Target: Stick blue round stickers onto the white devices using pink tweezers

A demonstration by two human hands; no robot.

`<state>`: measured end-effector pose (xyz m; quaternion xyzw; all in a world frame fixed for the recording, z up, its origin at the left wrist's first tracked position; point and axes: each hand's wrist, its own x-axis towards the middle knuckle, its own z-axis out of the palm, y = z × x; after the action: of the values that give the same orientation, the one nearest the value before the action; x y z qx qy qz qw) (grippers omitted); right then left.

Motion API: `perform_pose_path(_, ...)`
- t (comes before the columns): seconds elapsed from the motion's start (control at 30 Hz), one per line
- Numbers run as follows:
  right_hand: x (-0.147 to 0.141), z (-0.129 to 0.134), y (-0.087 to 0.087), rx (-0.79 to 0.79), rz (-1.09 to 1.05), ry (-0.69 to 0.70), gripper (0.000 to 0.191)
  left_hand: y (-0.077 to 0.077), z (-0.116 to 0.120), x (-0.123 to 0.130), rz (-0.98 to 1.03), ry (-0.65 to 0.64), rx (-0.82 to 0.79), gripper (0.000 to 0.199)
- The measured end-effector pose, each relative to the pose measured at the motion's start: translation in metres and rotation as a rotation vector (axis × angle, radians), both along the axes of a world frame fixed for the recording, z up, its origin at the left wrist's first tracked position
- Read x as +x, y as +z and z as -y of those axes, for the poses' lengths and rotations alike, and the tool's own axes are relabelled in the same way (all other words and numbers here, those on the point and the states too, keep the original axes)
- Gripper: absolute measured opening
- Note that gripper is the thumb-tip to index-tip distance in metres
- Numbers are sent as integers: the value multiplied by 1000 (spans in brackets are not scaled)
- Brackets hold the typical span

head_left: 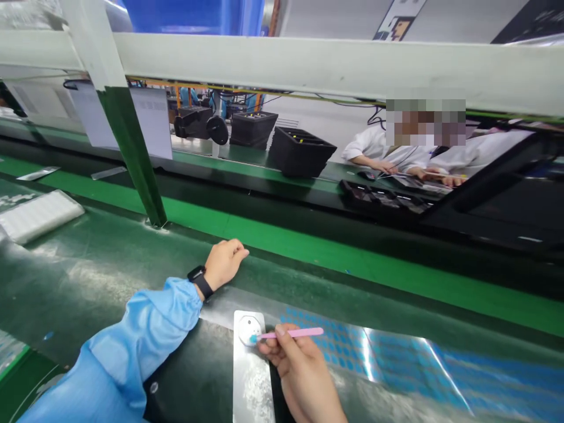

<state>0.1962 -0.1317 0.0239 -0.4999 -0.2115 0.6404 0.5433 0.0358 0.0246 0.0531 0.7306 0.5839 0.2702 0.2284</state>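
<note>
Between the thumb and fingers of my right hand is a pair of pink tweezers. At their tip is a small blue dot sticker, over the round white part set in the far end of a silver metal plate. Whether the sticker touches the white part I cannot tell. My left hand rests curled on the green bench beyond the plate, a black watch on its wrist; nothing shows in it. Right of the plate lies a clear sheet with rows of blue dot stickers.
A green post rises from the bench at the left, near a white foam-like tray. Beyond the green strip stand black bins. Co-workers in white sleeves handle things at the far bench. A dark panel is at the right.
</note>
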Motion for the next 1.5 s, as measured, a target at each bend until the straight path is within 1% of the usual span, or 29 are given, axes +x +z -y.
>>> perform_pose_path(0.1,15,-15,11,70,59,-68,51,18,-39,10,-26,9,43,15)
perform_pose_path(0.2,26,-27,14,129,101,-105,51,34,-75,16,-59,58,63,15)
perform_pose_path(0.27,30,-32,12,138,105,-122,52,44,-91,14,-83,98,76,10)
perform_pose_path(0.33,32,-34,10,133,95,-134,53,54,-95,8,-103,119,88,11)
perform_pose_path(0.4,34,-35,9,123,83,-140,53,59,-84,-1,-115,109,98,15)
perform_pose_path(0.43,34,-36,9,122,79,-142,53,59,-72,-5,-118,92,100,16)
perform_pose_path(0.5,36,-37,13,131,88,-134,53,53,-36,-13,-120,18,90,11)
perform_pose_path(0.53,37,-38,15,132,102,-118,54,46,-15,-16,-122,-32,75,8)
perform_pose_path(0.57,38,-40,17,128,124,-91,55,37,8,-18,-118,-117,41,10)
perform_pose_path(0.6,38,-42,18,118,149,-53,57,26,29,-19,-128,-163,-13,17)
perform_pose_path(0.67,37,-46,20,82,201,49,60,4,67,-17,-186,-268,-170,41)
perform_pose_path(0.7,36,-48,19,66,227,103,61,-6,80,-15,-210,-304,-222,50)
perform_pose_path(0.77,33,-52,17,44,289,200,60,-21,95,-9,-229,-347,-276,61)
perform_pose_path(0.8,31,-53,15,37,323,237,60,-25,98,-6,-218,-355,-283,62)
perform_pose_path(0.87,27,-54,9,21,391,288,60,-28,97,-3,-180,-367,-297,60)
perform_pose_path(0.93,26,-53,4,5,444,316,59,-27,94,-3,-143,-388,-318,58)
perform_pose_path(1.03,26,-51,-1,-12,496,335,58,-27,92,-5,-125,-406,-336,60)
perform_pose_path(1.23,29,-48,-2,-59,566,350,53,-28,95,-6,-124,-430,-343,62)
perform_pose_path(1.4,30,-49,-4,-61,576,350,50,-26,95,-6,-127,-437,-340,60)
perform_pose_path(1.5,29,-49,-3,-53,609,371,47,-25,96,-7,-125,-446,-326,58)
